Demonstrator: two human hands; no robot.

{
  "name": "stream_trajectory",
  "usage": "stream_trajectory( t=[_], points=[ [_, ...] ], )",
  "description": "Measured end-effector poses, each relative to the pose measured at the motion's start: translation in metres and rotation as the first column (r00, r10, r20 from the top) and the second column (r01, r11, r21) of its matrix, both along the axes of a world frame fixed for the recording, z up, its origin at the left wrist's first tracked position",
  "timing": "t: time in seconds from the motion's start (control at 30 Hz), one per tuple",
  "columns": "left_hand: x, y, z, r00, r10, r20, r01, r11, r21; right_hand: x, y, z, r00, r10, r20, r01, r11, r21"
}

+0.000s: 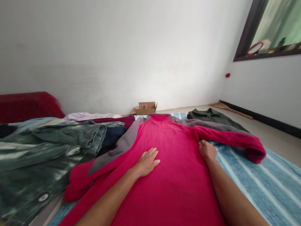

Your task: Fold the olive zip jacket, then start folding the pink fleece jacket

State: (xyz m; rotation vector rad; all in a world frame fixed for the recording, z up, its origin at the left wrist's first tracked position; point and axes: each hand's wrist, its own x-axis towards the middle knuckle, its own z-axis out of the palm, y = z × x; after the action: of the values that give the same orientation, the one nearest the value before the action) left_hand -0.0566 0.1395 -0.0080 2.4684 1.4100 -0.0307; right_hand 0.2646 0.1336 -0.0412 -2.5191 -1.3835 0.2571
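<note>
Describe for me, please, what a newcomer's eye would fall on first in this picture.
The bright pink top with grey shoulders would likely catch the eye first, spread across the middle of a blue striped sheet. The left hand lies open on it, while the right hand is closed at its side edge, below the sleeve. Next might come the mottled green garment heaped at the left of the view.

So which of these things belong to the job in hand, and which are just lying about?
Part of the job:
- pink top, spread out
- left hand, flat on it
- right hand, gripping its side edge
- striped sheet, underneath

Probably just lying about:
- green jacket
- dark top
- cardboard box
- red-rimmed mirror
</note>
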Motion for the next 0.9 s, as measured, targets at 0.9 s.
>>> stream_trajectory(
  t=[0.9],
  points=[
    [0.001,-0.065,-0.01,0.988,0.151,-0.038,-0.146,0.983,0.107,-0.172,-0.037,0.021,0.784,0.62,-0.018,-0.615,0.781,0.108]
  ],
)
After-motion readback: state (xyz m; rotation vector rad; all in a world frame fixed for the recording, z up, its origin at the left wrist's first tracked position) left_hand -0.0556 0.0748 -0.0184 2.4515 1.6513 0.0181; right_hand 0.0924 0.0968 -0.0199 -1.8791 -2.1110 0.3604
